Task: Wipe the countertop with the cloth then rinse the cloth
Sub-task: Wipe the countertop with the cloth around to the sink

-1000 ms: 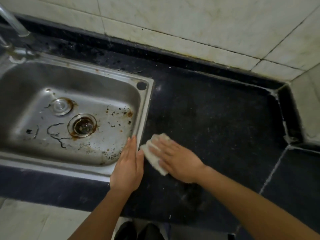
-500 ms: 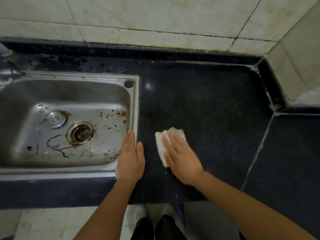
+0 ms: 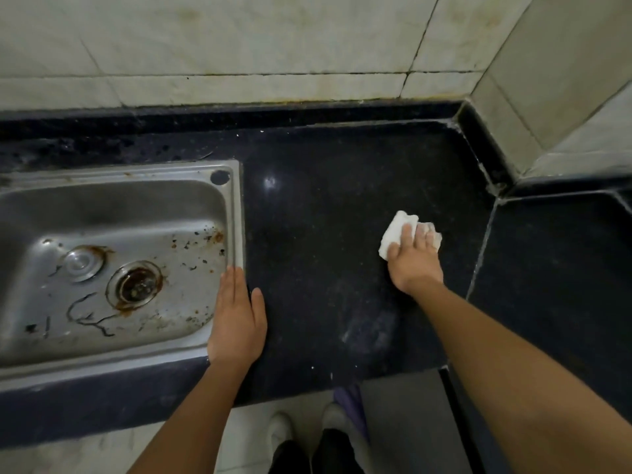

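Dark speckled stone table (image 3: 325, 234) runs along a wall of pale tiles (image 3: 239, 46), stained at the grout line. Stainless steel sink (image 3: 236, 213) is set into the table's left part. Its basin carries rust spots, dark debris and a rusted drain (image 3: 135, 285).

White cloth (image 3: 398, 230) lies on the table toward the right side, near the seam with a second dark slab (image 3: 547, 268) and well apart from the sink. Right hand (image 3: 415, 261) is laid on top of the cloth, palm down. Its fingers (image 3: 407, 234) are extended and close together, pressing the cloth flat to the surface rather than curling round it. Cloth shows past the fingertips and to the left of the hand.

Left hand (image 3: 237, 319) rests palm down at the sink's front right corner, fingers straight and together on the rim, thumb on the table just beside it. It holds nothing.

Faint pale smear (image 3: 369, 330) is noted on the table between the two forearms, toward the front edge. Pale shoes (image 3: 280, 432) stand on the floor below that edge.
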The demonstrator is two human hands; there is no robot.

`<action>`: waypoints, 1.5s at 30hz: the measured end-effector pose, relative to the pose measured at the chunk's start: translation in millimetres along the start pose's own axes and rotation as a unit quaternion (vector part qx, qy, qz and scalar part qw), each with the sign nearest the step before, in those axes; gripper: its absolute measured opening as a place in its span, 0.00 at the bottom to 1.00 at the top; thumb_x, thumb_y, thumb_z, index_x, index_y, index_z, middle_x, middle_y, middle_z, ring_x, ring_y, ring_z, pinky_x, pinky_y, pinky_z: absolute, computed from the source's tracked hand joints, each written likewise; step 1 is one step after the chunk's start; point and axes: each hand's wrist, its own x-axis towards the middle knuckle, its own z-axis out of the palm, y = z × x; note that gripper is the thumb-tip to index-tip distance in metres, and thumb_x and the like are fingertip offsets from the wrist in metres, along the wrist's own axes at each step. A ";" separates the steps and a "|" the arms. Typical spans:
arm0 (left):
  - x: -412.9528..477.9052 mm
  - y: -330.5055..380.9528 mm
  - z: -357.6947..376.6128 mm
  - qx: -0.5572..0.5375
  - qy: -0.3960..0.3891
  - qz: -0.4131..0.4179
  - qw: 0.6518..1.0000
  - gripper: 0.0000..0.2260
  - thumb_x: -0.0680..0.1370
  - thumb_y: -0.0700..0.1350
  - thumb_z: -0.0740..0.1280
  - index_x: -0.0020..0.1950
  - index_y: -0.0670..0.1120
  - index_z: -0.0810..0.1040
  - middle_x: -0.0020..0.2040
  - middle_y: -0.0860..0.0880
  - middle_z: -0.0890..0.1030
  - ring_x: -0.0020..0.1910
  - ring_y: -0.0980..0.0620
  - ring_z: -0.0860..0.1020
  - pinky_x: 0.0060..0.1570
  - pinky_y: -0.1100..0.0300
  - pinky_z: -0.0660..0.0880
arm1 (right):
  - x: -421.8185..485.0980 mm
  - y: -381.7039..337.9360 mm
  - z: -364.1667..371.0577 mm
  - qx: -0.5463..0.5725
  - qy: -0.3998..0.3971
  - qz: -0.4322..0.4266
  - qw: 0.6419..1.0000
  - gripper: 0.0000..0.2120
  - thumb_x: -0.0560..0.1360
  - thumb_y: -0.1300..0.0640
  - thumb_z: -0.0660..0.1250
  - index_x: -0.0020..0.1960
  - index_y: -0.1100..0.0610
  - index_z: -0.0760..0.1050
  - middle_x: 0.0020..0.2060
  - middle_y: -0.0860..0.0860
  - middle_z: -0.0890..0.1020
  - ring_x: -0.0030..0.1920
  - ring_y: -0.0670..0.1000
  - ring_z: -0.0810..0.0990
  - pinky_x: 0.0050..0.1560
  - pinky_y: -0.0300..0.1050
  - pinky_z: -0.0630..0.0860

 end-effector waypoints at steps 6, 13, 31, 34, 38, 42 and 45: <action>0.3 0.2 1.1 0.006 -0.002 0.008 1.000 0.25 0.83 0.51 0.48 0.78 0.42 0.48 0.78 0.45 0.49 0.77 0.51 0.48 0.73 0.60 0.44 | -107.9 -12.2 18.4 0.050 0.012 -0.265 0.963 0.33 0.76 0.47 0.34 0.77 0.58 0.51 0.77 0.55 0.50 0.77 0.57 0.47 0.77 0.50 0.47; -1.0 -3.1 2.2 0.006 0.003 0.022 1.000 0.25 0.83 0.51 0.48 0.77 0.42 0.48 0.78 0.45 0.50 0.77 0.50 0.48 0.74 0.58 0.45 | -64.8 69.3 -11.8 0.058 0.062 -0.117 0.989 0.24 0.82 0.59 0.53 0.77 0.59 0.55 0.76 0.59 0.56 0.76 0.59 0.53 0.75 0.49 0.49; -0.7 -6.8 -4.7 -0.028 -0.015 0.038 0.999 0.27 0.82 0.51 0.52 0.77 0.41 0.49 0.78 0.44 0.50 0.77 0.49 0.48 0.73 0.58 0.44 | -212.0 -45.8 34.7 0.023 0.089 -0.411 0.907 0.28 0.70 0.61 0.54 0.71 0.59 0.66 0.68 0.60 0.72 0.71 0.55 0.66 0.69 0.47 0.67; -2.1 -8.1 -8.0 -0.045 -0.024 0.047 0.998 0.27 0.82 0.51 0.53 0.77 0.41 0.49 0.78 0.44 0.50 0.77 0.49 0.48 0.74 0.57 0.44 | -189.7 -8.8 19.0 -0.004 0.161 -0.370 0.915 0.20 0.82 0.59 0.46 0.72 0.56 0.60 0.60 0.64 0.75 0.63 0.62 0.73 0.74 0.46 0.55; -1.9 -9.5 -11.5 -0.058 -0.040 0.056 0.996 0.28 0.82 0.51 0.54 0.77 0.41 0.48 0.78 0.44 0.48 0.77 0.50 0.47 0.74 0.57 0.43 | -155.8 52.5 27.5 -0.060 0.128 -0.090 0.986 0.29 0.79 0.45 0.33 0.78 0.54 0.45 0.76 0.60 0.53 0.76 0.60 0.52 0.74 0.44 0.37; -1.5 -8.9 -13.6 -0.065 -0.044 0.063 0.995 0.29 0.82 0.51 0.54 0.77 0.40 0.48 0.78 0.44 0.48 0.77 0.49 0.47 0.74 0.57 0.43 | -159.5 -6.3 34.5 -0.126 0.022 0.014 0.992 0.27 0.80 0.54 0.48 0.75 0.65 0.54 0.74 0.69 0.53 0.74 0.70 0.46 0.72 0.68 0.42; -0.7 -8.1 -13.3 -0.066 -0.043 0.059 0.995 0.29 0.82 0.51 0.54 0.77 0.40 0.48 0.78 0.44 0.48 0.77 0.49 0.47 0.74 0.58 0.43 | -197.4 -73.7 44.8 -0.196 -0.011 -0.182 0.964 0.22 0.77 0.59 0.54 0.70 0.61 0.65 0.68 0.64 0.67 0.71 0.68 0.58 0.69 0.71 0.49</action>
